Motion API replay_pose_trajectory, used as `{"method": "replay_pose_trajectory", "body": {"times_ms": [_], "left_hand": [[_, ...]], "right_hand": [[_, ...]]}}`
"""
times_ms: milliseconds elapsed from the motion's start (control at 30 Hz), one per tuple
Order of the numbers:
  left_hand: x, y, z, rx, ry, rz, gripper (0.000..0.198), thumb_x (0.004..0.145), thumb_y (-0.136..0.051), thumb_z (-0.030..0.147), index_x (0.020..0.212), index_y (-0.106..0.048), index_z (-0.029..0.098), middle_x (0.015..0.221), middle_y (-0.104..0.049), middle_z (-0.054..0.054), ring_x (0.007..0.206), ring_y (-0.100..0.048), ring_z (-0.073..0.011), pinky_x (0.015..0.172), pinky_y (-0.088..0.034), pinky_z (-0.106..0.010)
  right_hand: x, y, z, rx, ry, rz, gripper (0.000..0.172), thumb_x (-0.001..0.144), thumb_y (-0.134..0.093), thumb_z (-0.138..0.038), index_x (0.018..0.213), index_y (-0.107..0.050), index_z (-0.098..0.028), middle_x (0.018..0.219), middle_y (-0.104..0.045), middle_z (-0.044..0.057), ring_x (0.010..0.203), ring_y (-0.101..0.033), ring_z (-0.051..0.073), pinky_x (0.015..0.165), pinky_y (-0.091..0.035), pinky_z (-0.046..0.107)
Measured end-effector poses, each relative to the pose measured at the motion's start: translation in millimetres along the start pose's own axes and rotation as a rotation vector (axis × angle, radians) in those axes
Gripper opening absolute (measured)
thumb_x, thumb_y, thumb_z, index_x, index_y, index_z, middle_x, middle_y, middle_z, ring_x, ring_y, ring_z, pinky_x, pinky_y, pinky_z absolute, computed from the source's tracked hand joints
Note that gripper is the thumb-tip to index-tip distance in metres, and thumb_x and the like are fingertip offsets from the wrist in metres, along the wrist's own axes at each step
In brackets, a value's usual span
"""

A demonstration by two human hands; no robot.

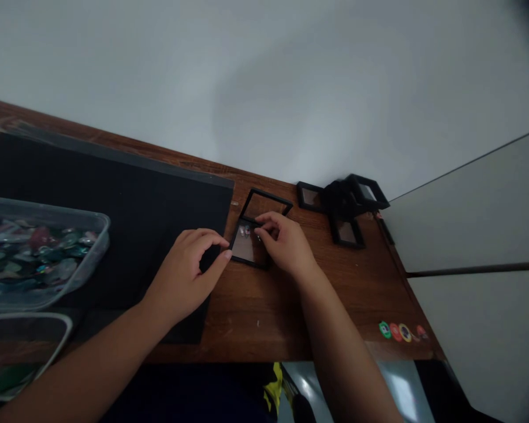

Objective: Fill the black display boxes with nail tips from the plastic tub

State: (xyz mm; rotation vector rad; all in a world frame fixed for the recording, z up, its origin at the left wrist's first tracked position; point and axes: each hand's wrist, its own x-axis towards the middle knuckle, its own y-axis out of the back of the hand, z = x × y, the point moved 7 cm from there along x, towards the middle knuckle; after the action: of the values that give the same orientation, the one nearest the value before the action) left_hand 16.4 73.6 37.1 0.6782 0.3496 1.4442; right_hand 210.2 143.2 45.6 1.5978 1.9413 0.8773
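Note:
A thin black-framed display case (245, 249) lies opened out on the wooden table, its lid (264, 205) tilted up at the back. A few small shiny pieces (245, 231) rest on its clear film. My left hand (187, 273) has thumb and forefinger on the case's left edge, gripping it there. Over the right part of the case is my right hand (286, 241), its thumb and fingertips drawn together in a pinch. Whatever is between those fingertips is too small and dark to make out.
At left, a clear plastic tub (101, 235) of glassy, multicoloured pieces stands on a black mat (158, 200). A white-rimmed container (64, 323) is below it. More black cases (346, 229) are piled at back right by the wall. Round stickers (395, 332) mark the front right table edge.

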Motion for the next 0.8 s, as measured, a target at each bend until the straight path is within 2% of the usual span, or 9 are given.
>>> {"method": "replay_pose_trajectory", "body": {"times_ms": [167, 333, 467, 667, 800], "left_hand": [[-0.4, -1.0, 0.6, 0.006, 0.005, -0.024, 0.018, 0.099, -0.057, 0.037, 0.104, -0.069, 0.026, 0.114, -0.071, -0.004, 0.114, -0.058, -0.0276, 0.105, -0.047, -0.053], [-1.0, -3.9, 0.0, 0.044, -0.003, -0.058, 0.018, 0.099, -0.055, 0.037, 0.103, -0.069, 0.025, 0.111, -0.071, -0.005, 0.106, -0.060, -0.0272, 0.097, -0.050, -0.051], [-0.8, -6.4, 0.6, 0.077, -0.023, -0.073, 0.018, 0.098, -0.057, 0.036, 0.104, -0.068, 0.024, 0.111, -0.071, -0.005, 0.107, -0.060, -0.0276, 0.097, -0.050, -0.051], [-1.9, -9.1, 0.4, 0.099, -0.024, -0.100, 0.017, 0.098, -0.057, 0.035, 0.107, -0.067, 0.025, 0.113, -0.071, -0.005, 0.108, -0.060, -0.0277, 0.097, -0.049, -0.052], [-2.8, -8.0, 0.4, 0.091, -0.027, -0.101, 0.015, 0.097, -0.058, 0.033, 0.106, -0.067, 0.026, 0.112, -0.071, -0.005, 0.107, -0.061, -0.0278, 0.096, -0.050, -0.052]], "right_hand": [[-2.2, 5.6, -2.6, -0.102, -0.004, 0.004, 0.027, 0.090, -0.067, -0.017, 0.115, -0.071, -0.024, 0.095, -0.077, 0.000, 0.070, -0.058, 0.015, 0.069, -0.043, 0.029], [-5.1, 8.9, -3.9, -0.228, -0.029, -0.019, 0.030, 0.089, -0.069, -0.019, 0.119, -0.069, -0.023, 0.097, -0.073, 0.002, 0.079, -0.062, 0.018, 0.072, -0.043, 0.031], [-7.6, 10.6, -1.6, -0.280, -0.066, -0.034, 0.031, 0.091, -0.066, -0.018, 0.121, -0.067, -0.023, 0.101, -0.072, 0.003, 0.088, -0.065, 0.021, 0.078, -0.045, 0.034], [-9.8, 14.1, 3.5, -0.319, -0.097, 0.017, 0.037, 0.090, -0.066, -0.017, 0.127, -0.061, -0.018, 0.115, -0.068, 0.010, 0.102, -0.066, 0.025, 0.085, -0.048, 0.036], [-9.9, 12.4, 7.1, -0.329, -0.137, -0.016, 0.029, 0.091, -0.065, -0.018, 0.120, -0.061, -0.019, 0.113, -0.068, 0.011, 0.100, -0.066, 0.025, 0.083, -0.047, 0.036]]}}
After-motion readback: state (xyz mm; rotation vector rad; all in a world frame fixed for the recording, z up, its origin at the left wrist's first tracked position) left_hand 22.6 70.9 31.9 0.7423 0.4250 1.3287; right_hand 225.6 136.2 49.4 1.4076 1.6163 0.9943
